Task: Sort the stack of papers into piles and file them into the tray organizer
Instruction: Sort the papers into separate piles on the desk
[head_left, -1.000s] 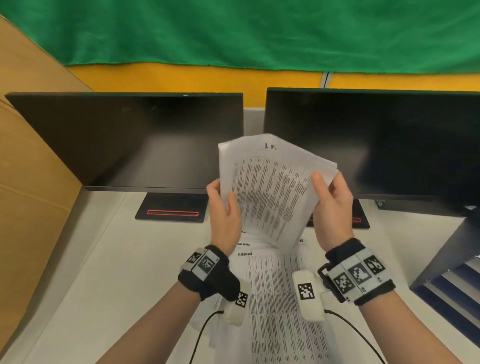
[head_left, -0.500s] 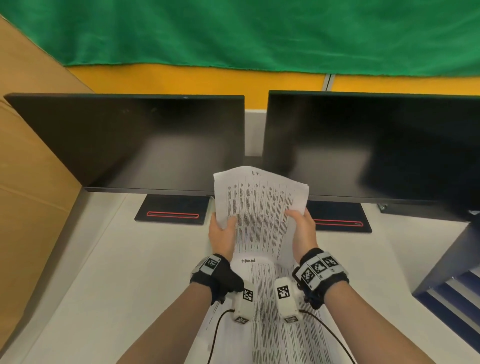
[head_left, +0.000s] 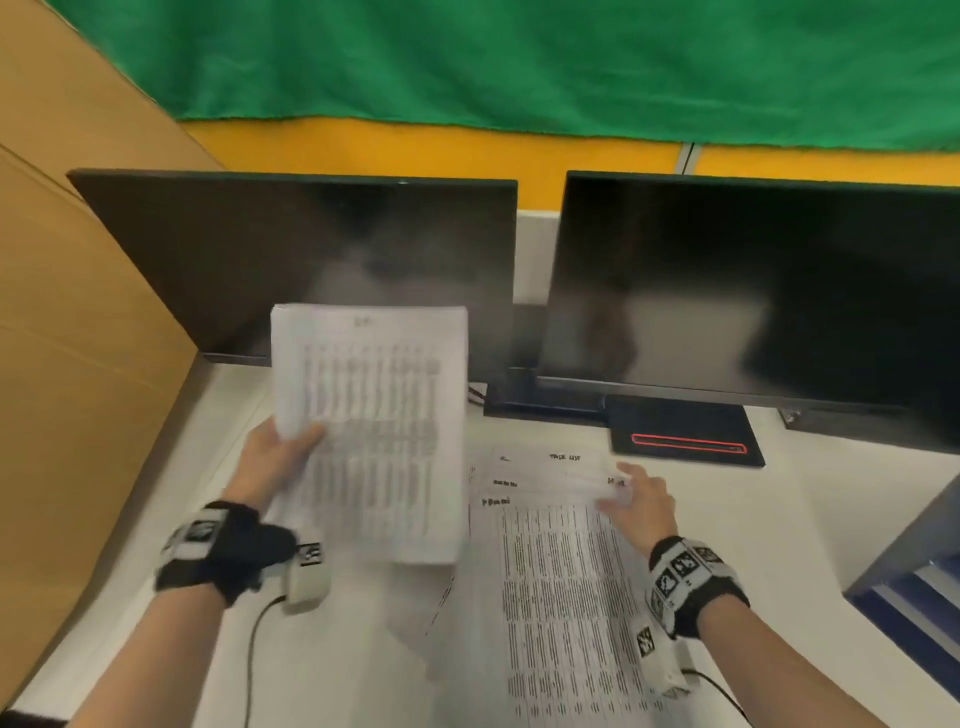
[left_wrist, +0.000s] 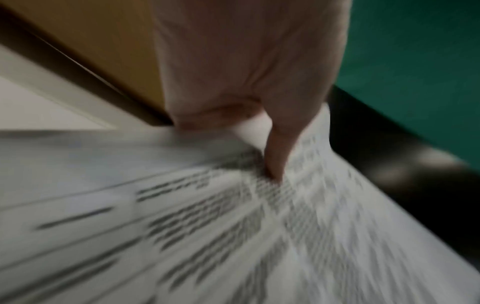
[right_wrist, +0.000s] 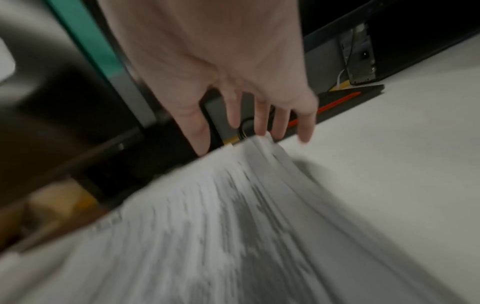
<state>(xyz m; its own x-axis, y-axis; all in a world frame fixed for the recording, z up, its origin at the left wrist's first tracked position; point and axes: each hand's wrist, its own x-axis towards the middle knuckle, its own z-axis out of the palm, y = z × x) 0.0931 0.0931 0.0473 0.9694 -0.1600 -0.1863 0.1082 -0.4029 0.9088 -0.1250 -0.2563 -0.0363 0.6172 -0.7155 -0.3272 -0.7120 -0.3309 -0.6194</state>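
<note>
Left hand (head_left: 278, 457) pinches a white printed paper stack (head_left: 371, 431) off the white desk (head_left: 156, 545); right hand (head_left: 636, 501), fingers spread, touches the printed sheets lying flat (head_left: 561, 571) mid-desk.

I see a white tabletop (head_left: 156, 597) carrying two dark monitors (head_left: 311, 270) side by side along its far edge, the right one's black base (head_left: 685, 431) with a red line lying flat on the surface. In front of that base a spread of printed papers (head_left: 561, 597) lies on the tabletop, running toward the near edge. At the right edge sits a tray organizer (head_left: 914, 587), only partly in my view.
</note>
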